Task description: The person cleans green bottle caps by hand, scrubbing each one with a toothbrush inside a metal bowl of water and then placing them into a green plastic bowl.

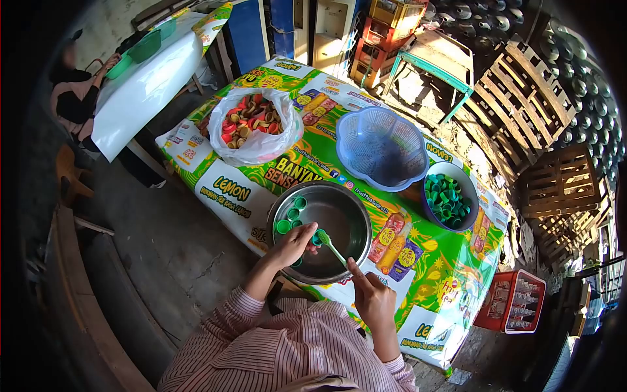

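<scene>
My left hand (pixel 294 247) is over a round metal basin (pixel 366 230), its fingers closed on a green bottle cap (pixel 317 240). My right hand (pixel 375 297) grips the handle of a light green toothbrush (pixel 335 249). The brush's head meets the cap at my left fingertips; its bristles are too small to make out. Several more green caps (pixel 283 226) lie along the left side inside the basin. Part of the basin's near side is hidden behind my left hand.
On the patterned tablecloth (pixel 222 189) stand a bag of red and tan caps (pixel 251 153), a blue plastic basket (pixel 382 147) and a bowl (pixel 428 208) of green caps. A red crate (pixel 494 302) stands beyond the right edge. Another person (pixel 75 108) sits at a white-covered table (pixel 147 91).
</scene>
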`<state>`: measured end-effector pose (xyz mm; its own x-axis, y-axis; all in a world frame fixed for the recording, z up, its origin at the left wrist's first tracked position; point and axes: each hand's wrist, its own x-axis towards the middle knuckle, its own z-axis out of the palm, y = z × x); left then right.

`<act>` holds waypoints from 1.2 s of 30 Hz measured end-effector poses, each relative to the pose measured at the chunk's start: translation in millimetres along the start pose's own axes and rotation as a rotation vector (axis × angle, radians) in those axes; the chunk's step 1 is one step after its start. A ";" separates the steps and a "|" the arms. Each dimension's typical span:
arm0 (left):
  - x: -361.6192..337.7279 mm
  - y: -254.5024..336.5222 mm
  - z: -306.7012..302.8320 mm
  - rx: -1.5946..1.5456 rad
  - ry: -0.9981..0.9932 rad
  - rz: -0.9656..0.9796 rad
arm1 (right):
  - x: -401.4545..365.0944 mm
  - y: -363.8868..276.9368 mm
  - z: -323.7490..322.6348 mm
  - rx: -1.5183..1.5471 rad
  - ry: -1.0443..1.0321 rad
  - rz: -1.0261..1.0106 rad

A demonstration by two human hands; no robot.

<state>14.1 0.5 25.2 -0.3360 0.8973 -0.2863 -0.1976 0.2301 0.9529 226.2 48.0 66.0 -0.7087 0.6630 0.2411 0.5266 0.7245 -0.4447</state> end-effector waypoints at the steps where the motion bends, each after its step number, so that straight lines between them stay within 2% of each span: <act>1: -1.7 4.7 1.6 0.006 0.049 -0.050 | 0.0 0.1 -1.2 -0.004 0.006 -0.009; 5: 2.1 5.4 -2.5 0.011 0.007 -0.023 | 2.0 2.7 0.6 0.006 -0.033 -0.086; 7: 3.3 7.2 -8.1 0.252 -0.050 -0.038 | 5.2 5.5 -3.4 -0.062 -0.028 -0.103; 10: 5.8 12.4 -9.8 0.316 -0.126 -0.066 | 6.2 8.3 -7.9 -0.127 -0.013 -0.147; 14: 8.8 23.2 -12.4 0.385 -0.110 -0.099 | 7.5 13.8 -7.7 -0.119 -0.025 -0.225; 15: 9.3 23.7 -14.8 0.433 -0.171 -0.085 | 7.9 16.0 -7.4 -0.130 -0.027 -0.241; 16: 9.9 23.5 -15.1 0.479 -0.231 -0.071 | 7.6 17.4 -9.0 -0.133 -0.026 -0.240; 21: 9.8 24.2 -11.0 0.428 -0.214 -0.100 | 6.7 17.4 -17.2 -0.111 0.053 -0.159; 23: 8.0 23.6 -7.6 0.436 -0.113 -0.042 | 3.3 16.3 -20.4 -0.136 0.029 -0.115; 24: 9.3 17.2 -6.7 0.542 -0.065 0.091 | 1.2 18.3 -16.2 -0.021 0.062 -0.023; 25: 9.4 11.5 -4.8 0.541 -0.065 0.094 | -1.4 21.1 -11.7 0.093 0.095 0.070; 27: 8.1 2.8 0.2 0.770 0.033 0.462 | -7.2 24.0 3.8 0.132 0.040 0.092; 28: 5.9 -0.4 -1.4 0.981 0.026 0.454 | -12.1 23.8 7.0 0.059 -0.021 0.095; 30: 0.5 8.8 2.6 0.880 0.037 0.462 | -13.7 22.0 7.8 -0.017 -0.079 0.096; 32: -0.9 14.8 4.8 0.779 0.052 0.466 | -15.0 18.4 6.9 0.163 0.110 0.156; 34: 0.7 15.5 4.4 0.928 0.081 0.614 | -13.5 19.5 14.5 0.149 0.113 0.160; 35: -0.8 14.7 3.2 0.928 0.084 0.615 | -12.5 20.2 16.9 0.135 0.115 0.163; 36: -4.0 14.7 3.0 1.035 0.078 0.630 | -11.4 18.7 8.4 0.027 -0.102 0.173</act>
<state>15.3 1.4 40.7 -0.1698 0.9434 0.2848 0.8375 -0.0141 0.5462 240.2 52.4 47.7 -0.6533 0.7538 0.0708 0.6329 0.5950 -0.4955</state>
